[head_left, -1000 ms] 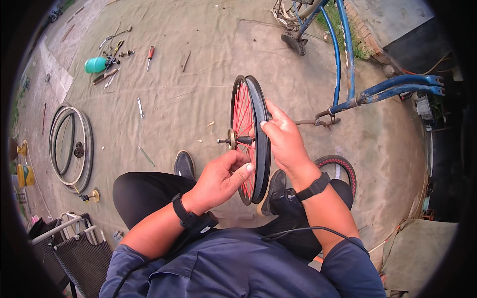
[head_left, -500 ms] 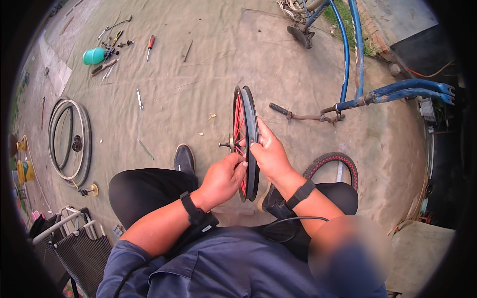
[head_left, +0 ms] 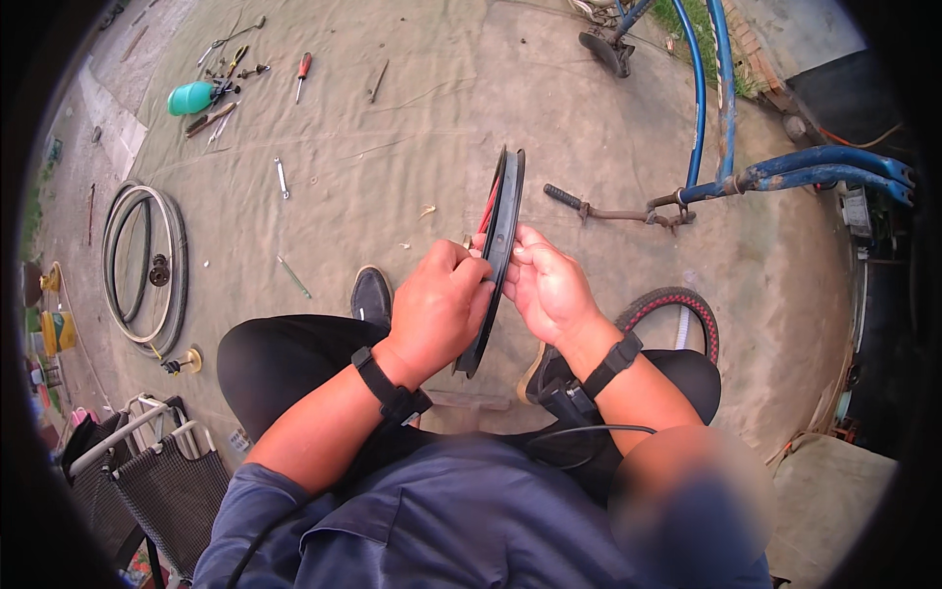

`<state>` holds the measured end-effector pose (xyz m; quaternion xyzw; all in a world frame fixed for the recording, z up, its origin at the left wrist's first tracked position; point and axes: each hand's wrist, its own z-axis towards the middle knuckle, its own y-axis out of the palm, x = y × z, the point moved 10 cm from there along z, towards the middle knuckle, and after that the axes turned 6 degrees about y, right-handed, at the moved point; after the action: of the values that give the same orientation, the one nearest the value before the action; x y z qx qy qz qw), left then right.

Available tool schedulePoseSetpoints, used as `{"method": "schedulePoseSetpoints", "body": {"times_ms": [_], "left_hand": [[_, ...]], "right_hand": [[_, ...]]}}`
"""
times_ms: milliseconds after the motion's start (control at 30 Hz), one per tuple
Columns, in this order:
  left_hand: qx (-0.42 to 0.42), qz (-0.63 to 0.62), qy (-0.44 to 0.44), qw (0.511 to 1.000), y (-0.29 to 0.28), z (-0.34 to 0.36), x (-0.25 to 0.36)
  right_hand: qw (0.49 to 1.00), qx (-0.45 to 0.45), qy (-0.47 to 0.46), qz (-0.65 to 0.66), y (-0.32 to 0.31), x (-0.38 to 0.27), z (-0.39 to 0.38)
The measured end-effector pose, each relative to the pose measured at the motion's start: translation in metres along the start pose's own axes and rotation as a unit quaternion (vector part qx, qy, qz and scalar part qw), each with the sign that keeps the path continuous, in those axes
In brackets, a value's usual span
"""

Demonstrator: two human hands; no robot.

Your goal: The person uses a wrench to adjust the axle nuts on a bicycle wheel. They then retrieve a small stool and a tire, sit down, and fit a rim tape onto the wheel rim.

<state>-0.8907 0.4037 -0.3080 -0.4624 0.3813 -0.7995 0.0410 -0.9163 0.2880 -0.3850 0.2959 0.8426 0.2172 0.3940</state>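
Between my knees a small bicycle wheel [head_left: 505,221] stands on edge, held up off the ground. Its rim is black, without a tyre, and a few red spokes [head_left: 490,206] show on its left side. My left hand [head_left: 444,299] is closed on the rim's left side, fingers curled in toward the spokes. On the other side my right hand [head_left: 549,285] grips the rim with thumb and fingertips near a hole in it. Most of the hub is hidden behind my left hand.
A tyre with red marks [head_left: 677,302] lies by my right knee. A blue bicycle frame [head_left: 721,187] stands at the right. Far left are loose tyres [head_left: 177,285], a wrench [head_left: 282,179], a screwdriver [head_left: 302,77] and a teal bottle [head_left: 189,97]. A folding chair [head_left: 172,491] is near left.
The wheel has turned and tipped a little, so less of its spokes and hub shows. My left hand has moved up along the rim; my right fingers have shifted their hold.
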Motion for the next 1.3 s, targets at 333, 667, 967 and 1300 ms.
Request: {"method": "schedulePoseSetpoints", "body": {"times_ms": [333,667,967,1300], "left_hand": [[-0.025,0.065,0.044,0.997,0.003,0.003,0.011],[-0.036,0.064,0.043,0.996,0.008,0.000,0.009],[-0.073,0.055,0.023,0.996,0.016,-0.006,0.008],[-0.089,0.092,-0.039,0.991,0.013,0.006,-0.009]], "right_hand": [[1.000,0.029,0.004,-0.011,-0.007,0.000,0.002],[0.998,0.053,-0.013,-0.021,-0.010,-0.002,0.006],[0.978,0.114,0.033,-0.169,-0.029,-0.011,0.015],[0.986,0.087,0.022,-0.139,-0.009,0.002,0.012]]}}
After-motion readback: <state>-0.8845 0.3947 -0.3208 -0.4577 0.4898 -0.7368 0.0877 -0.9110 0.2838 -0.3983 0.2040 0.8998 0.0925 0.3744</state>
